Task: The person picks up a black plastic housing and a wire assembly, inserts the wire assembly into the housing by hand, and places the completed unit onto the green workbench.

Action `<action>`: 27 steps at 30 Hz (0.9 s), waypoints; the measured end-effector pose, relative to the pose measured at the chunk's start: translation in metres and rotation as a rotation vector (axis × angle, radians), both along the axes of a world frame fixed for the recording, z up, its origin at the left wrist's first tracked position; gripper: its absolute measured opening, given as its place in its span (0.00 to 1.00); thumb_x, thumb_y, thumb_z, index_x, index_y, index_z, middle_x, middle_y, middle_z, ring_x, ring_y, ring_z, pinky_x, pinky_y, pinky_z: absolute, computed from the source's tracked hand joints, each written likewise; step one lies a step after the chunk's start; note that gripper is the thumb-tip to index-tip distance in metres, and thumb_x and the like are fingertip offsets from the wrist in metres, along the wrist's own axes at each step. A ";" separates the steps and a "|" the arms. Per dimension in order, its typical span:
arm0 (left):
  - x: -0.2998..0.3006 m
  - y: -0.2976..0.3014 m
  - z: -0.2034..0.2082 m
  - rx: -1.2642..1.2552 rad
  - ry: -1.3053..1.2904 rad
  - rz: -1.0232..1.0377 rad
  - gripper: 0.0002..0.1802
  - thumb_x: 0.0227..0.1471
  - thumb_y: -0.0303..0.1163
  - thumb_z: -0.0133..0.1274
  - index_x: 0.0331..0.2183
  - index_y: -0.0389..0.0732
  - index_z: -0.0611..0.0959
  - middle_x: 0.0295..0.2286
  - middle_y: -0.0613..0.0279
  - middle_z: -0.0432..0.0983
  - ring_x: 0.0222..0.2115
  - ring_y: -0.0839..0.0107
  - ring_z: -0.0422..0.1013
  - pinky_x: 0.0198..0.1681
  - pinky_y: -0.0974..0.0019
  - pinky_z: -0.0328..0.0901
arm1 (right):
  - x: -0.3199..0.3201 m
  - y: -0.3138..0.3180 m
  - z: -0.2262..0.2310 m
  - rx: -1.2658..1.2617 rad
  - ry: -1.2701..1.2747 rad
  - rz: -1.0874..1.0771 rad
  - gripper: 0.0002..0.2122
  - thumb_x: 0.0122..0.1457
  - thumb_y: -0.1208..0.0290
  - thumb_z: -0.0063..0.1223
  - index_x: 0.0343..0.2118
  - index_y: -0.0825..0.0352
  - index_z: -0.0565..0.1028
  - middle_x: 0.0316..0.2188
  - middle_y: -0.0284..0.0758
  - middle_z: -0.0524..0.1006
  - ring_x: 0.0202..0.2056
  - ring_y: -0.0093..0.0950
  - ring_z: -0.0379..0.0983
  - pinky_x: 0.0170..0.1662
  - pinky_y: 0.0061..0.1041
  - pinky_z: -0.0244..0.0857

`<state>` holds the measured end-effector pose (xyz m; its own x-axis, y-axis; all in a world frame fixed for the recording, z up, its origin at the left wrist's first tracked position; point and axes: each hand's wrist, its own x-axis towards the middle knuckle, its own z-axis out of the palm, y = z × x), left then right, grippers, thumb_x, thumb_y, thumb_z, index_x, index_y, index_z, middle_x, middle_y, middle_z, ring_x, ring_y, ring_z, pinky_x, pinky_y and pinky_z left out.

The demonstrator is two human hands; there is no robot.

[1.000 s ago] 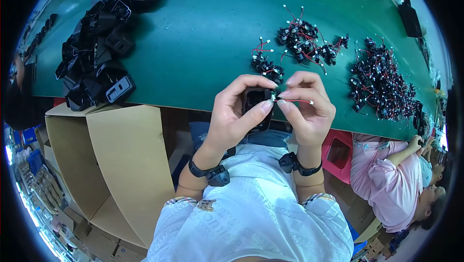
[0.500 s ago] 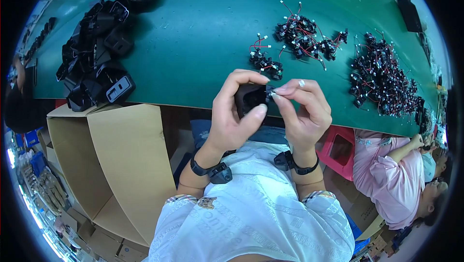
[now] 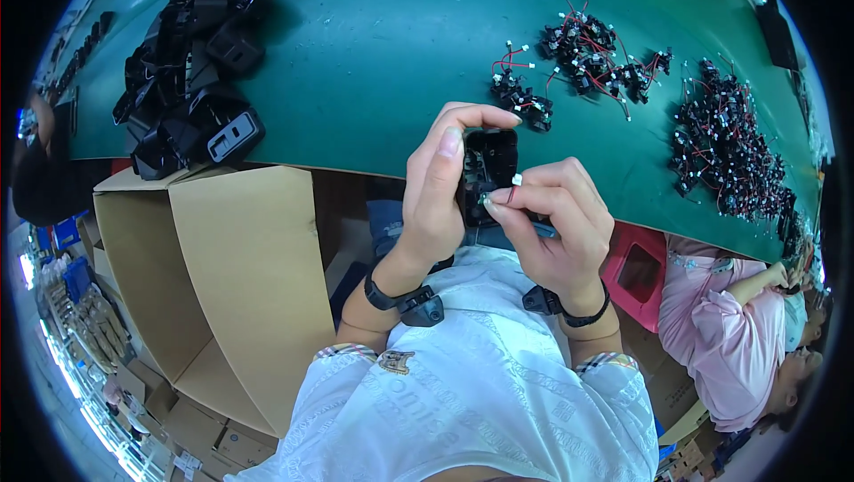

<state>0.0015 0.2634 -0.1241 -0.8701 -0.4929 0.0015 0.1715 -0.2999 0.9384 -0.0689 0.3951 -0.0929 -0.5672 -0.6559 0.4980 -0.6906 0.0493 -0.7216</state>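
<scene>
My left hand (image 3: 438, 175) is closed around a black plastic housing (image 3: 492, 151), whose hollow side faces up. With thumb and forefinger, my right hand (image 3: 560, 220) pinches a small wired part that has a white connector (image 3: 517, 180) and a short red wire. The pinched end is inside the lower part of the housing; the fingertips partly hide it. Just beyond my hands on the green table (image 3: 382, 64) lies a small cluster of black wired parts (image 3: 525, 104) with red wires and white connectors.
More wired parts form a middle pile (image 3: 587, 51) and a large heap (image 3: 729, 144) at right. Black housings (image 3: 191, 64) are stacked at left. An open cardboard box (image 3: 253, 286) stands below the table edge. A pink stool (image 3: 636, 273) and a person in pink (image 3: 725, 331) are at right.
The housing has been turned so its hollow shows upward. My right fingers have moved from its side edge into it, with the white connector now sticking up. The whole view has shifted slightly.
</scene>
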 end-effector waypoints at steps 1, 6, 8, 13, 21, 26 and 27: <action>0.000 0.001 -0.001 -0.036 0.021 0.022 0.29 0.65 0.44 0.30 0.43 0.28 0.78 0.42 0.53 0.73 0.43 0.68 0.69 0.50 0.67 0.62 | 0.001 -0.002 -0.001 0.002 -0.001 -0.010 0.11 0.41 0.80 0.71 0.29 0.66 0.81 0.26 0.33 0.76 0.25 0.30 0.71 0.26 0.26 0.64; 0.001 -0.005 -0.002 -0.070 -0.001 0.041 0.28 0.66 0.43 0.31 0.40 0.28 0.79 0.41 0.53 0.74 0.43 0.67 0.70 0.50 0.66 0.62 | -0.001 0.001 -0.002 0.038 0.032 0.029 0.12 0.41 0.80 0.70 0.31 0.66 0.81 0.27 0.34 0.76 0.26 0.30 0.71 0.27 0.26 0.64; 0.001 -0.003 -0.001 -0.090 -0.017 0.045 0.27 0.65 0.41 0.31 0.40 0.28 0.79 0.40 0.52 0.74 0.42 0.66 0.70 0.50 0.66 0.62 | -0.003 0.001 0.000 0.083 0.043 0.049 0.11 0.42 0.80 0.70 0.30 0.66 0.80 0.28 0.35 0.76 0.26 0.31 0.71 0.28 0.26 0.64; 0.002 -0.002 0.001 -0.243 -0.018 0.066 0.26 0.65 0.40 0.33 0.40 0.28 0.79 0.40 0.52 0.74 0.42 0.67 0.70 0.50 0.66 0.63 | -0.009 0.001 0.003 0.092 0.088 0.040 0.10 0.43 0.81 0.70 0.29 0.66 0.79 0.27 0.34 0.75 0.26 0.30 0.70 0.27 0.26 0.62; 0.002 -0.006 -0.003 -0.130 -0.042 0.051 0.25 0.65 0.39 0.34 0.40 0.28 0.80 0.40 0.53 0.75 0.42 0.67 0.70 0.51 0.66 0.63 | -0.006 0.003 0.000 0.107 0.116 0.131 0.11 0.42 0.80 0.69 0.30 0.67 0.79 0.28 0.34 0.75 0.26 0.31 0.70 0.27 0.29 0.63; 0.003 -0.007 -0.002 -0.063 -0.005 0.061 0.25 0.65 0.38 0.33 0.40 0.29 0.80 0.41 0.52 0.75 0.43 0.67 0.70 0.52 0.66 0.62 | -0.009 0.004 -0.002 0.053 0.073 -0.017 0.11 0.44 0.83 0.70 0.29 0.67 0.78 0.26 0.34 0.76 0.26 0.30 0.71 0.27 0.26 0.64; 0.002 -0.006 -0.002 -0.064 -0.004 0.059 0.25 0.65 0.38 0.33 0.40 0.29 0.80 0.41 0.52 0.75 0.43 0.67 0.70 0.52 0.66 0.62 | -0.008 0.003 -0.005 0.026 0.105 0.012 0.11 0.43 0.83 0.70 0.30 0.67 0.79 0.27 0.34 0.75 0.26 0.29 0.71 0.27 0.26 0.64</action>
